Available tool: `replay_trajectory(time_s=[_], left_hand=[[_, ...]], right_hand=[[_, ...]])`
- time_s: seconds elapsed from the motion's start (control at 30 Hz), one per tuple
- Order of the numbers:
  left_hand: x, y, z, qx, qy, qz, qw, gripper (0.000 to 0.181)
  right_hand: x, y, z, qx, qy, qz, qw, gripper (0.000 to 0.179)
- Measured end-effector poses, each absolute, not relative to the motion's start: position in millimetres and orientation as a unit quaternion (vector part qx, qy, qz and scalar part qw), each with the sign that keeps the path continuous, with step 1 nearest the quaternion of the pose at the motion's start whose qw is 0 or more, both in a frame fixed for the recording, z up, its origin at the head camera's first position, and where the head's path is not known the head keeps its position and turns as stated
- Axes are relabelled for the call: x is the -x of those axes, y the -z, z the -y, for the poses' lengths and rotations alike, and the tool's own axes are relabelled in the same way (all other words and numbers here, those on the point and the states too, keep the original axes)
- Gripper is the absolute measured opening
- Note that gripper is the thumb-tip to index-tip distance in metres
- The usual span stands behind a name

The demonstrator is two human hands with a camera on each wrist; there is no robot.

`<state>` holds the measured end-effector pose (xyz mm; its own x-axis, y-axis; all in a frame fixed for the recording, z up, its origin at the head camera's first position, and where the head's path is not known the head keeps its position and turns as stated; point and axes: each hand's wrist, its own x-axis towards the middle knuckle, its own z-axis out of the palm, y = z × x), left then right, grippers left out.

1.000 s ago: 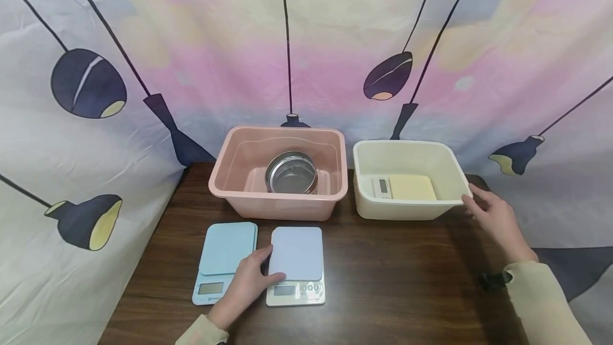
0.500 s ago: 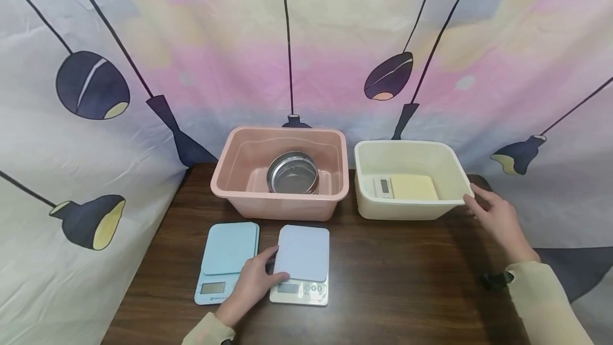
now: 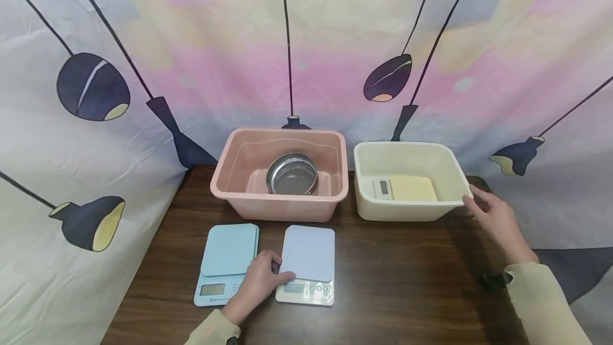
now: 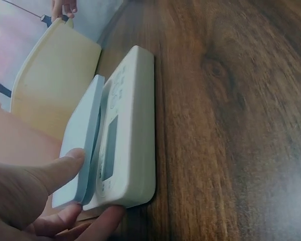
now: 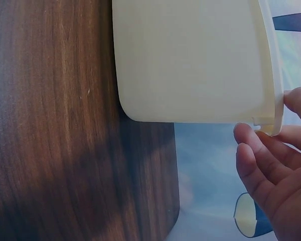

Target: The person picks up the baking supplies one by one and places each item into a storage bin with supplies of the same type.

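My left hand (image 3: 258, 281) holds the left side of a white kitchen scale (image 3: 308, 254) with a pale lilac platform, lying on the table. In the left wrist view the thumb (image 4: 65, 169) presses on the platform and the fingertips sit at the scale's side edge. A light blue kitchen scale (image 3: 230, 249) lies to its left, partly behind that hand. At the right, my right hand (image 3: 500, 223) pinches the front right rim corner of a cream plastic tub (image 3: 407, 212), thumb on one side, fingers on the other. Inside this tub lies a scale with a yellow platform (image 3: 413, 189).
Left of the cream tub stands a pink plastic tub (image 3: 282, 209), with round metal sieves (image 3: 292, 174) in it. Both tubs stand along the back of the dark wooden table (image 3: 392, 281). A patterned curtain (image 3: 215, 41) hangs right behind them.
My left hand has slid the white kitchen scale to the right, widening the gap from the light blue one. The right hand has stayed at the cream tub's rim.
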<state>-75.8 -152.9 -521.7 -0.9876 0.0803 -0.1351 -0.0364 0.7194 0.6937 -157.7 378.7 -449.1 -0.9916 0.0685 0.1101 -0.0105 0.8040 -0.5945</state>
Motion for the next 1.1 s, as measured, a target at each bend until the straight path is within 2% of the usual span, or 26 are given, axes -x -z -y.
replay_trajectory(time_s=[0.63, 0.73, 0.9, 1.0, 1.1], left_hand=[[74.3, 520.8, 148.1, -0.006, -0.462, -0.881, 0.103, 0.030], [75.9, 521.5, 150.6, 0.002, -0.492, -0.860, 0.136, 0.045], [76.0, 526.1, 161.8, -0.029, -0.548, -0.807, 0.217, 0.091], [75.0, 527.2, 168.0, -0.063, -0.571, -0.778, 0.253, 0.102], [73.8, 527.5, 172.3, -0.089, -0.589, -0.755, 0.274, 0.102]], right_hand=[[155.7, 446.9, -379.3, 0.004, -0.314, 0.947, 0.072, 0.060], [156.0, 447.4, -378.8, 0.006, -0.311, 0.947, 0.073, 0.060], [156.3, 447.9, -378.3, 0.009, -0.311, 0.947, 0.074, 0.060], [156.6, 448.3, -378.7, 0.010, -0.312, 0.947, 0.073, 0.060], [156.6, 448.8, -379.0, 0.010, -0.314, 0.947, 0.073, 0.059]])
